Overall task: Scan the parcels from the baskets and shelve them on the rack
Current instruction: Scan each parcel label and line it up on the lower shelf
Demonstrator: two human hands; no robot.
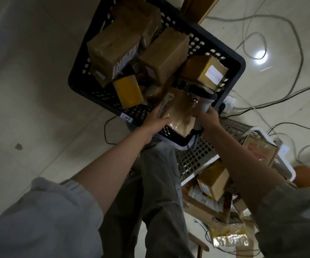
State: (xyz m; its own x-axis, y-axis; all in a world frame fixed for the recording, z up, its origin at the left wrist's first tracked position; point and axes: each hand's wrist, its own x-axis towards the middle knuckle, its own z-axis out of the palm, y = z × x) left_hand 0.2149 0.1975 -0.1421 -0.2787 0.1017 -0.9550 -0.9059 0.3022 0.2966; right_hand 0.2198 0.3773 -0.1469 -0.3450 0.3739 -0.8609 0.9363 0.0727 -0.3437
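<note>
- Below, two bare hands are working over one black plastic basket (pixel 230 58), a lattice-walled crate sitting on the pale tiled floor (pixel 29 90).
- A small white tag (pixel 126 117) with handwritten digits is sticking to the basket's near rim.
- Left hand (pixel 155 121) is gripping one taped cardboard parcel (pixel 180 112), fingers curling along its left edge, thumb lying on the glossy tape.
- That parcel is hovering above the basket's near corner, its long axis running from the near rim up and away into the basket, its printed label end pointing away from the person.
- Right hand (pixel 209 118) is clenching the grip of one handheld barcode scanner (pixel 205 96), grey and white, its dark head sitting just beside the parcel's far right edge.
- Inside the basket at least five more parcels are lying tumbled: two large brown cartons (pixel 113 47) and (pixel 166 53) leaning together, one more carton behind them at the far wall, one yellow-taped box (pixel 129 93) low at the near left, and one box with a white label (pixel 204 71) written in red at the right.
- A second, pale grey perforated basket (pixel 199 155) is tilting at the right, with a white basket (pixel 284 164) beyond it; several cardboard boxes and plastic-wrapped packets are crowding around them, too jumbled to count.
- Cables (pixel 281 34) are looping across the floor at the upper right.
- Grey sleeves are sitting rolled above both forearms.
</note>
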